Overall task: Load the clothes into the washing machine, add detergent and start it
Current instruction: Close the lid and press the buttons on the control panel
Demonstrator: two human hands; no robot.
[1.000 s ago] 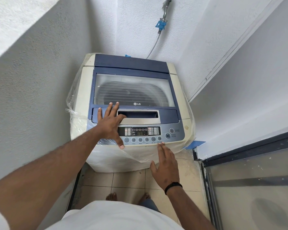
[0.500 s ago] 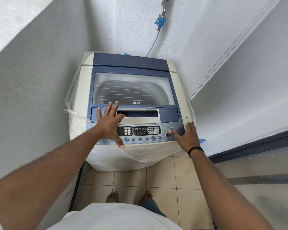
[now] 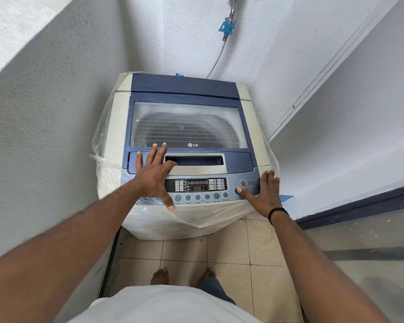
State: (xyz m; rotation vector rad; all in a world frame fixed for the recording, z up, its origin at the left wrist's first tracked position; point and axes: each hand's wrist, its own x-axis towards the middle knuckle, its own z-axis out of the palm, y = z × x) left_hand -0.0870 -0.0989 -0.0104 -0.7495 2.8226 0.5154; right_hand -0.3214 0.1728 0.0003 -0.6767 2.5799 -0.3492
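Note:
A cream and blue top-loading washing machine (image 3: pixel 117 127) stands in a narrow alcove with its glass lid (image 3: pixel 187 127) down. My left hand (image 3: pixel 153 173) lies flat with spread fingers on the lid's front left, beside the lid handle (image 3: pixel 196 163). My right hand (image 3: pixel 265 194) rests on the machine's front right corner, and its thumb presses the round start button (image 3: pixel 236 190) on the control panel (image 3: pixel 196 188). The panel's display is lit and shows green digits. Clothes inside the drum show only as a dark shape through the glass.
White walls close in on the left, back and right. A water hose with a blue tap fitting (image 3: pixel 227 27) hangs on the back wall. Clear plastic wrap (image 3: pixel 107 164) covers the machine's sides. A glass door (image 3: pixel 371 264) stands to the right; my bare feet are on beige tiles (image 3: pixel 231 248).
My right hand rose from below the panel's front edge to the right corner, and its thumb now presses the start button. The display has lit up. My left hand stayed on the lid.

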